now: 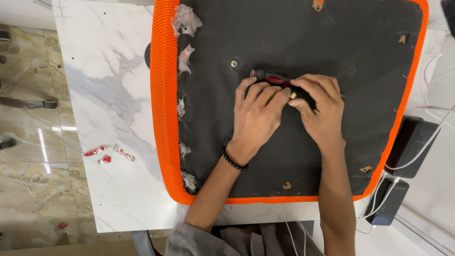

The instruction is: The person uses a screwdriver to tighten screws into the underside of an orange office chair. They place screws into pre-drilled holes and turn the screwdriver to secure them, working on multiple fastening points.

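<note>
The seat base (294, 99), black underside up and edged in orange mesh, lay on the white marble table (113, 95). At its middle, the left hand (258, 116) was closed around a red-handled screwdriver (272, 78), and the right hand (320, 106) was pinched on a small screw (293, 95) beside it. The screw was judged tiny, hard and easily dropped; fingertip hold suited it. The base appeared stiff and bulky. Left of the base lay red wrappers (106, 154); right of it, black chargers (410, 142) with white cables (438, 71). Another screw (234, 63) sat beyond the hands.

Both forearms reach forward, left hand (258, 114) and right hand (320, 106) curled, fingertips meeting.
</note>
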